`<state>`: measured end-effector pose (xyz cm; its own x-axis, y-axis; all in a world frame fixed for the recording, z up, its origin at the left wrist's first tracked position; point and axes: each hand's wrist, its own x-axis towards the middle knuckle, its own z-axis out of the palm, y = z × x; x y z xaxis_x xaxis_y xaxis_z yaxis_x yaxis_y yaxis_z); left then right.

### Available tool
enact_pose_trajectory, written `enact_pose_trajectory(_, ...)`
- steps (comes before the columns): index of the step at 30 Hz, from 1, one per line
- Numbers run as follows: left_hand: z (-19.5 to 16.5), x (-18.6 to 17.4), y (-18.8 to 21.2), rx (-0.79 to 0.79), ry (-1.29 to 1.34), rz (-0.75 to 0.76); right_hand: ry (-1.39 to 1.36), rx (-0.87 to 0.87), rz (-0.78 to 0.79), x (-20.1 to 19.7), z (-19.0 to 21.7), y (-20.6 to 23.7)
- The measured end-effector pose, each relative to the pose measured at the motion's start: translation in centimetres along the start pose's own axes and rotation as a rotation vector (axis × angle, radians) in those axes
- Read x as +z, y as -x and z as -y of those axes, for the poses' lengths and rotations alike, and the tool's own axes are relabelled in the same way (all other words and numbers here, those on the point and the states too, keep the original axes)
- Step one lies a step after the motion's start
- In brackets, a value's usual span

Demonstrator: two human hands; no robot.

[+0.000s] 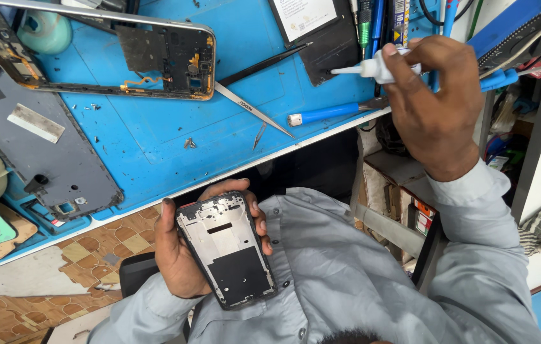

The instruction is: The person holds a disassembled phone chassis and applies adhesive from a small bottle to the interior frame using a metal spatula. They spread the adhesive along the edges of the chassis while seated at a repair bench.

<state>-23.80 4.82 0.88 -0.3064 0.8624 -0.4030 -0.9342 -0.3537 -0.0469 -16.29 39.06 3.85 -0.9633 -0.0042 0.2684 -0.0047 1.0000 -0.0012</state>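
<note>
While left hand (184,255) clasps phone frame (226,250), right hand (433,105) pinches glue tube (377,67) shut.

The person wears a pale grey-blue, long-sleeved shirt (347,267) of smooth cloth, creased over the chest and arms. Small dark buttons run down its front. Each sleeve ends in a plain cuff at the wrist. Both hands, left hand (184,255) and right hand (436,105), are bare, seemingly without rings.
</note>
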Motion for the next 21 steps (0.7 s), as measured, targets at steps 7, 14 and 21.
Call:
enact_pose_trajectory(7,0.2,0.5,-0.4,0.022,-0.039,-0.037,-0.569,0.286,-0.031,-1.2,0.8,-0.9)
enact_pose_trajectory(14,0.2,0.2,-0.6,0.046,-0.099,-0.030,-0.921,0.204,0.053,0.7,3.1,-4.1)
enact_pose_trajectory(21,0.4,-0.4,-0.8,0.069,-0.126,0.047,-0.673,-0.047,0.020,2.9,5.7,-7.6)
